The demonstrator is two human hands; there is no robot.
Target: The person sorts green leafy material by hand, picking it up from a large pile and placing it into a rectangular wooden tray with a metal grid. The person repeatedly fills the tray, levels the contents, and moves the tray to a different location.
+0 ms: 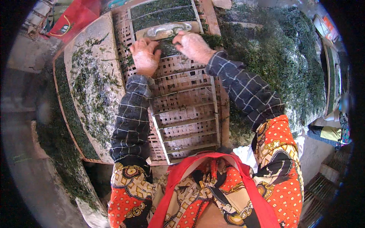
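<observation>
My left hand (145, 56) rests at the left rail of a ladder-like slatted frame (186, 105), its fingers spread beside a layer of chopped green leaves (168, 48). Above that layer lies a wooden board (142, 34) with a metal pull handle (168, 28). My right hand (194, 47) is by the board's lower right edge, fingers curled downward over the leaves; whether they pinch anything is hidden. Under the frame is a woven bamboo tray (154, 145). The frame's far slots hold packed green leaves (165, 14), while bare weave shows through its nearer slots.
On the left, a pale cloth-like surface (94, 85) carries scattered leaves, beside a wood-edged tray of leaves (68, 105). A large leaf heap (273, 57) lies right. A red bag (77, 20) stands at the upper left; folded cloths (328, 132) are at the right.
</observation>
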